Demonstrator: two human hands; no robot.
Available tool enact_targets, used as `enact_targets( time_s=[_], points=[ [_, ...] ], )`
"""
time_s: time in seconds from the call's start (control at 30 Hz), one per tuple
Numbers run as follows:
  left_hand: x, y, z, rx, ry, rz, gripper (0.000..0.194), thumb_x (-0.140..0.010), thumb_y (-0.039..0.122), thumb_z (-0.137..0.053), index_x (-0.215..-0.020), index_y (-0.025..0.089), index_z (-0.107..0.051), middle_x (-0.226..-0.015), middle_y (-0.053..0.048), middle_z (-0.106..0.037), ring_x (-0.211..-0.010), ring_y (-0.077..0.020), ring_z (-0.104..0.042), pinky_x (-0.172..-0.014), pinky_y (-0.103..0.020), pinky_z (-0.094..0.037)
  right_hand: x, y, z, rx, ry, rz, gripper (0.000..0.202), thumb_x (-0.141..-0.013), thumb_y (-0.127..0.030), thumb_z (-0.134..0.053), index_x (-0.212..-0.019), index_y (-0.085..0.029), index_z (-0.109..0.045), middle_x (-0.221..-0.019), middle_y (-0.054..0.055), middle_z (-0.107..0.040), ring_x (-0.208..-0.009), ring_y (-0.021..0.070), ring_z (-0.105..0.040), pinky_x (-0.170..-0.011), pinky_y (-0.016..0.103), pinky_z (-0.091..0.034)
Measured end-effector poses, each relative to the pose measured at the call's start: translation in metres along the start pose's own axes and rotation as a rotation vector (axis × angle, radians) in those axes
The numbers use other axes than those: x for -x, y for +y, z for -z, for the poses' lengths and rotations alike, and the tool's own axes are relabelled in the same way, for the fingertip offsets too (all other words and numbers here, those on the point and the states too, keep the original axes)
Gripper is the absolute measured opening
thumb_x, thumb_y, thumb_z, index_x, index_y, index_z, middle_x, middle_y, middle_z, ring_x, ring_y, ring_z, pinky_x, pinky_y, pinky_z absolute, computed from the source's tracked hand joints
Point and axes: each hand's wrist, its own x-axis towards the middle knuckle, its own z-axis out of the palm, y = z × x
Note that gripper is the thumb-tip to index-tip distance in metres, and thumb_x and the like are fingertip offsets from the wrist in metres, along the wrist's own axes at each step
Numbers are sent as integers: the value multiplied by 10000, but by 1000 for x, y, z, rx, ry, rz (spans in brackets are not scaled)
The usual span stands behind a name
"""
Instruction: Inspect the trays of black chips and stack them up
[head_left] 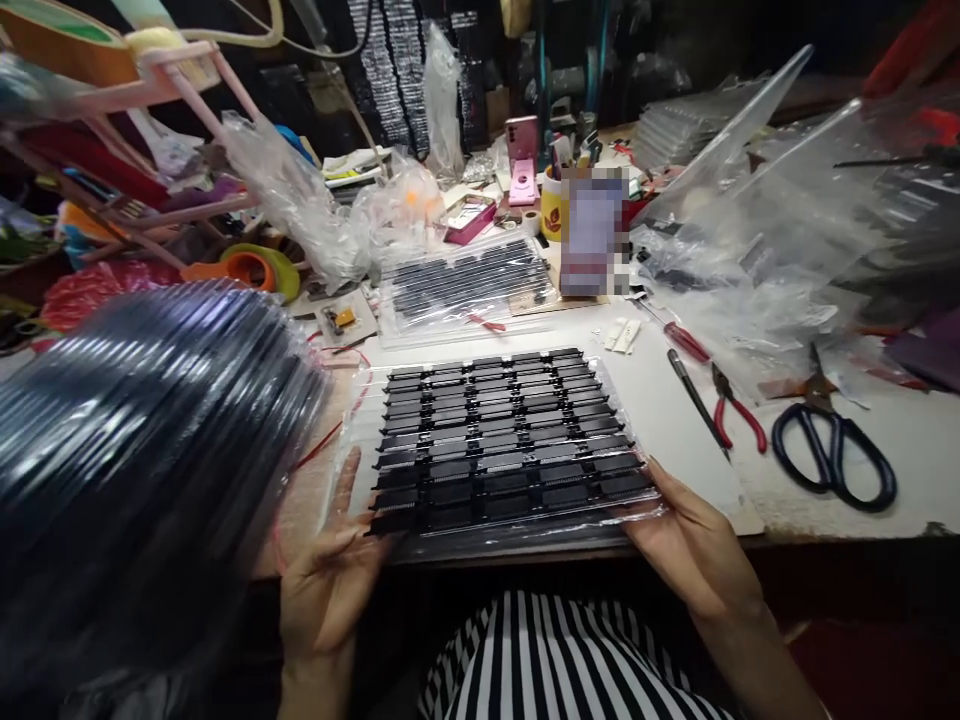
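Here's the tray, at the table's near edge, rows of black parts across it, held between two hands! The left hand pinches its near left corner, a finger stretched up the side; the right hand pinches the near right side, fingers tucked below. Whether the tray's underside touches the table I can't tell. A steady hold should want even support, both sides level, thumbs off the parts, since thin plastic could flex and let a row slip. Just beyond lies a second tray; keep the far edge clear of it. Mind the blurred stack at left; pliers and scissors lie off right.
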Motion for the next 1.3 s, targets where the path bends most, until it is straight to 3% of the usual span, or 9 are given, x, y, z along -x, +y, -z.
enact_targets(
  time_s=[0.33,0.5,0.67,0.83,1.0,1.3],
  points=[
    [1,0,0,105,86,30,822,-709,-18,-420,-1461,273,-258,-1006,-62,-682,-892,-149,-638,-881,-354,-494,2,-1,-3,119,144,22,342,-892,-191,-470,-1173,-307,-627,-1235,16,-633,-1126,212,-590,-968,400,-507],
    [3,0,1,128,90,42,777,-744,3,-423,-1453,283,-275,-1027,-48,-674,-898,-149,-633,-897,-358,-473,2,-3,1,164,109,3,342,-909,-227,-442,-1188,-322,-615,-1260,21,-618,-1152,234,-575,-937,423,-528],
    [5,3,3,58,25,74,738,-806,62,-425,-1466,320,-218,-1019,-71,-694,-924,-222,-658,-888,-479,-469,5,-7,4,167,107,-29,361,-905,-237,-426,-1211,-327,-594,-1311,47,-580,-1130,259,-590,-829,468,-576],
    [5,3,5,3,1,89,719,-845,83,-411,-1475,326,-162,-940,-62,-722,-914,-257,-675,-892,-548,-452,5,-5,3,166,126,-18,319,-908,-268,-441,-1158,-340,-624,-1288,36,-599,-1138,246,-584,-853,466,-561],
    [4,2,5,0,2,79,742,-841,51,-391,-1480,319,-127,-956,-60,-721,-910,-226,-673,-907,-541,-452,4,-2,1,176,149,2,297,-922,-301,-438,-1135,-347,-638,-1268,16,-614,-1158,231,-569,-870,442,-557],
    [4,3,0,-18,60,72,742,-804,35,-413,-1466,309,-217,-913,-59,-719,-886,-204,-671,-883,-499,-489,5,0,3,214,52,32,276,-918,-320,-482,-1145,-326,-639,-1257,26,-620,-1191,245,-543,-941,486,-507]
  ],
)
